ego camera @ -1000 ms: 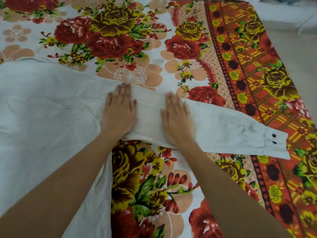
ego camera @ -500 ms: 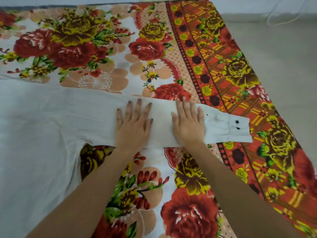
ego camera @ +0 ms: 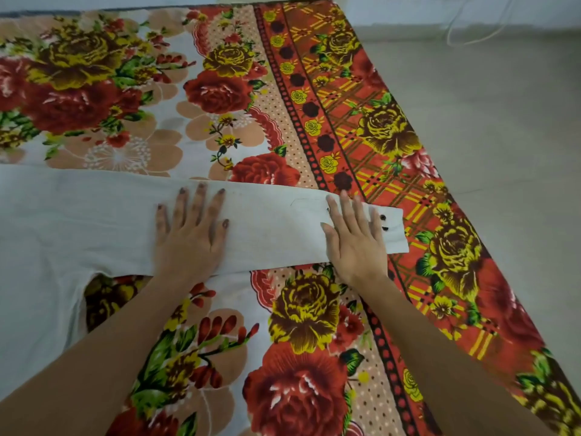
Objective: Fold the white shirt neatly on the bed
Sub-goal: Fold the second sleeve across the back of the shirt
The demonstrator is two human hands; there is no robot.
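Reaching in from the bottom edge come two bare forearms, crossing the big red and yellow roses printed on the floral bedsheet (ego camera: pixel 301 366), and both palms land flat on the white shirt (ego camera: pixel 47 234). Left hand (ego camera: pixel 190 234) is pressed down mid-sleeve, fingers spread wide and straight, gripping nothing, dark polish showing on the nails. Right hand (ego camera: pixel 353 237) sits further out along the same sleeve (ego camera: pixel 276 228), fingers extended and close together, also flat and released, fingertips pointing away toward the far side of the bed. That sleeve lies stretched out straight to the right across the sheet, smooth between the two hands, and its cuff (ego camera: pixel 391 229) pokes out just past the right hand's fingers, showing two dark buttons (ego camera: pixel 383 217) near its end. Over on the left, the body of the shirt spreads wide and runs out of view at the edge, with the underarm curve opening just beside the left wrist. Beyond the sleeve, more roses and peach blossoms, then the orange patterned border (ego camera: pixel 355 99) running along the bed's right side, and past that a pale floor (ego camera: pixel 503 121) with a thin white cable (ego camera: pixel 471 42) looping at the far wall
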